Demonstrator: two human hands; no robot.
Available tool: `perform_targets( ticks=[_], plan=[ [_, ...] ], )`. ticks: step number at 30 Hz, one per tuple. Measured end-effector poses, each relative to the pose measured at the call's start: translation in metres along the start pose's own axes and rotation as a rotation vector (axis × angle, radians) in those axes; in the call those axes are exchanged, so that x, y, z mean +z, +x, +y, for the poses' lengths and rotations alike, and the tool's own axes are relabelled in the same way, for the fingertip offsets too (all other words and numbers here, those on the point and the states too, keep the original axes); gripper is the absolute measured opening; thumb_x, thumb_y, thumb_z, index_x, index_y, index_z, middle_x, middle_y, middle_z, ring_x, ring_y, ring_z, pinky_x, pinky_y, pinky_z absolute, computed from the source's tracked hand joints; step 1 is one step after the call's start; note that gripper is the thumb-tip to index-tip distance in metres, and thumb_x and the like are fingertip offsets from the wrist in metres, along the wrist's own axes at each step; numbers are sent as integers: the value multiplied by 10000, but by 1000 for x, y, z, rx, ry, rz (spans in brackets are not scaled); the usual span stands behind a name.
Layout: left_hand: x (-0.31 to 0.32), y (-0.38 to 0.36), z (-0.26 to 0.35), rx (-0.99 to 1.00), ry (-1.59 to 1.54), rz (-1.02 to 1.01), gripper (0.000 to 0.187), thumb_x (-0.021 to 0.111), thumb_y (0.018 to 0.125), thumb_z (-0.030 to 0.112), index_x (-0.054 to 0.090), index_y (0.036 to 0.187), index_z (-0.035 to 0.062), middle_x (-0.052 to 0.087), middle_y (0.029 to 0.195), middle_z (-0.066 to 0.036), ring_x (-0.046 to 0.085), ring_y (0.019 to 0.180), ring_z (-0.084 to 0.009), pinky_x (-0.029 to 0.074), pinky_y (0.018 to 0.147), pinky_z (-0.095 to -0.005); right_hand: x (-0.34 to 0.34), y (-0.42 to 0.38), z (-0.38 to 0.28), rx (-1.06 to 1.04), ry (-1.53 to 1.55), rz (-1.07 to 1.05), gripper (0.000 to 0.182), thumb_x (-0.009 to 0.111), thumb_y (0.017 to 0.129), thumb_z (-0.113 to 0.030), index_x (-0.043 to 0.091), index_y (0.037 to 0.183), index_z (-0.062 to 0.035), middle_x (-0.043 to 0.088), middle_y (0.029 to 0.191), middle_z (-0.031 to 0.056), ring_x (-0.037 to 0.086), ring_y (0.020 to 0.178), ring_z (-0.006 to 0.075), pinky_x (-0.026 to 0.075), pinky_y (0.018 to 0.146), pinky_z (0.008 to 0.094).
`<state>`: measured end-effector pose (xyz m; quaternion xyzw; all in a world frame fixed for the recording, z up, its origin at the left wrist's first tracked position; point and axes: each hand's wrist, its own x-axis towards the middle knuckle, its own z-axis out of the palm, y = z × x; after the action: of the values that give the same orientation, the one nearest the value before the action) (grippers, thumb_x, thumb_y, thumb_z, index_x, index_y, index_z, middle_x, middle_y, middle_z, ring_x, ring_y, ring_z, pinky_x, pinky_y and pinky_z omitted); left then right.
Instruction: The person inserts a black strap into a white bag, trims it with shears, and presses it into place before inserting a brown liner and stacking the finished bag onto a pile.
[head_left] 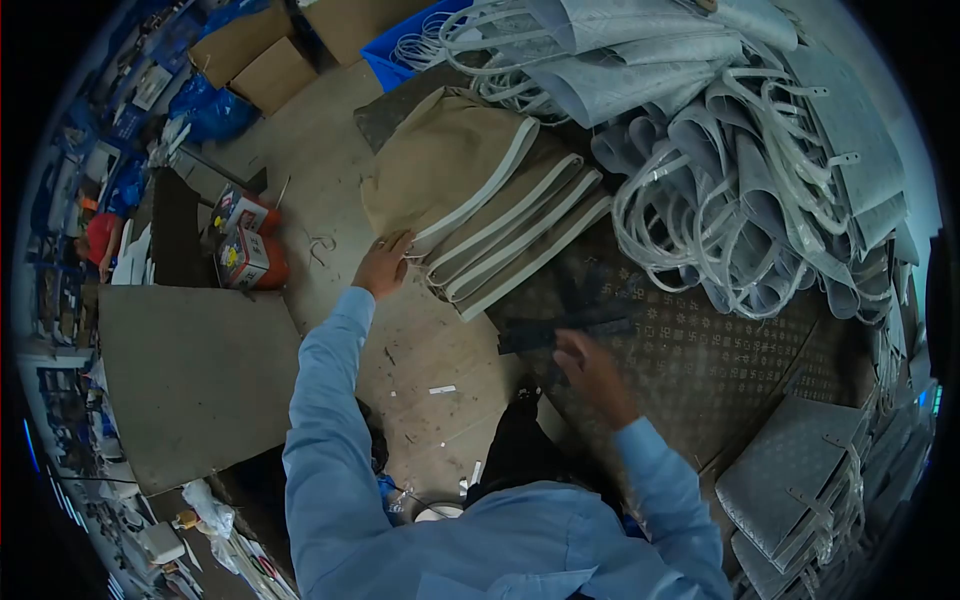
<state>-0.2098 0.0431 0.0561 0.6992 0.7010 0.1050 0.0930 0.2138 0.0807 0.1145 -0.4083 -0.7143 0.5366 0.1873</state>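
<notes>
A stack of beige fabric pieces with white edge bands (470, 185) lies fanned out ahead of me. My left hand (383, 264) rests at its near left corner, fingers stretched out over the fabric edge beside the end of a white band. To the right, several dark strips (528, 338) lie crossed on the brown patterned sheet (690, 350). My right hand (592, 372) is over the near side of these strips, fingers curled with the fingertips pinched at one of them. Some of the strips look smeared by motion.
Silvery grey bag panels with looped handles (700, 190) are heaped at the back right. More grey bags (790, 470) lie at the near right. Two red-orange cans (250, 262) stand left, behind a brown board (190, 385). Cardboard boxes (270, 75) and a blue crate (385, 60) sit behind.
</notes>
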Motion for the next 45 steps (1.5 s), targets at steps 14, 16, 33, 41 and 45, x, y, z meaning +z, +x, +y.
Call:
perform_targets(
  ticks=[14,16,33,41,45],
  plan=[
    [-265,33,104,15,-269,974,373,496,927,182,455,1265,30,538,1188,-148,576,917,-204,449,789,-299,105,199,-16,-145,-835,-170,414,473,888,-407,535,1224,-174,494,1265,139,400,1219,342,297,949,588],
    [-323,8,150,63,-483,1006,396,500,905,142,450,1275,10,522,1230,-116,565,916,-151,437,798,-265,95,204,-24,-126,-680,-133,390,486,889,-382,555,1197,-152,546,1198,152,459,1170,330,307,934,587],
    [-261,-34,416,488,-820,541,638,545,861,336,362,1326,-60,477,1268,-185,552,1025,-247,437,884,-345,-119,-172,-83,-136,-326,877,757,713,748,-396,399,1338,-39,517,1214,181,513,1107,302,438,899,418],
    [-64,-176,632,1435,-254,-590,454,556,885,194,450,1308,67,572,1134,-105,618,878,-236,503,720,-301,-152,-351,70,245,1267,353,646,524,845,-546,472,1290,-82,625,1035,61,626,776,138,511,661,315],
    [-25,-184,693,1742,-279,-747,445,584,866,220,489,1279,84,602,1075,-129,632,798,-282,507,684,-334,-158,-423,180,377,660,316,486,678,763,-238,555,1170,-1,657,963,90,636,775,198,512,735,343]
  ],
)
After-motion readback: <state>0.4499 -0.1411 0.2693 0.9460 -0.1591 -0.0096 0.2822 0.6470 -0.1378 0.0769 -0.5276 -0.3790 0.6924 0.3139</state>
